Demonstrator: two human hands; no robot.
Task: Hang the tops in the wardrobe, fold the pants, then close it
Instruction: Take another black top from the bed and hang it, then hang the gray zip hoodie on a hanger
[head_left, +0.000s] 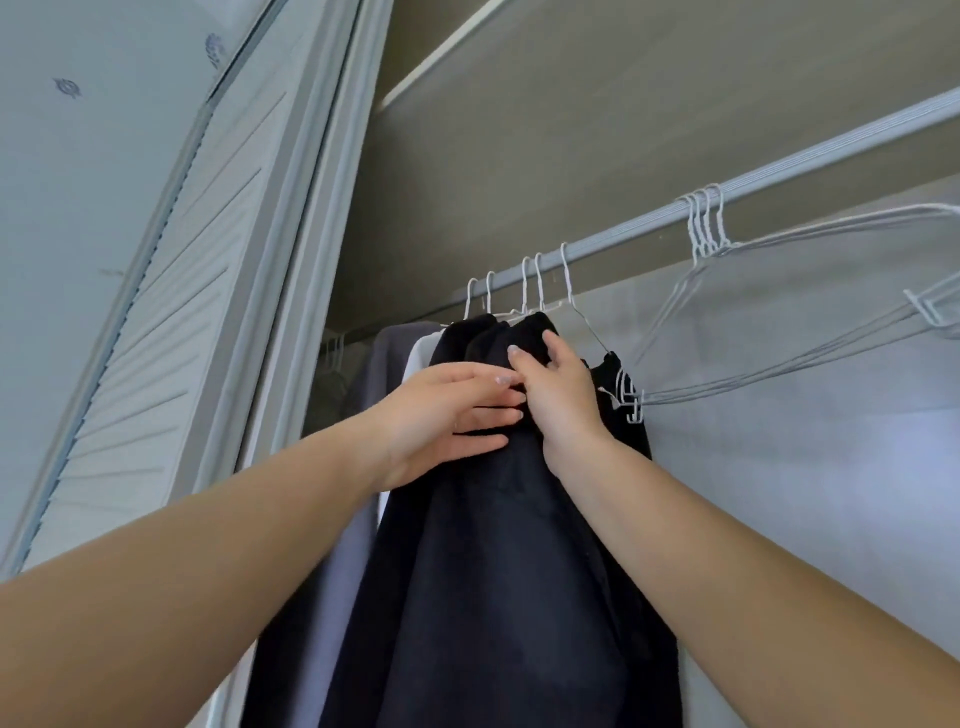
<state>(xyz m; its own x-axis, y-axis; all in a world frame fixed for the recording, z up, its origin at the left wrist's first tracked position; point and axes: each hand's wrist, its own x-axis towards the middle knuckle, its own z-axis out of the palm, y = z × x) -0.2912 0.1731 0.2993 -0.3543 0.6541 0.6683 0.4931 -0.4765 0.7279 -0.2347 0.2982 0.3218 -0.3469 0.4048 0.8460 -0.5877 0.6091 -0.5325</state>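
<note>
Two bare forearms reach up from the bottom edge. The left hand (447, 415) lies with straight fingers (493, 413) flat on the dark top (493, 571). The right hand (558, 395) curls its fingers over the shoulder of this top, just under the hanger hooks (530, 283) on the rail (779, 179). A grey top (384, 353) and a white top (418, 351) hang to the left. I judge the hanging is nearly done; the pants are not visible, and the louvered door (171, 286) is open. Empty hangers (706, 218) wait on the right.
</note>
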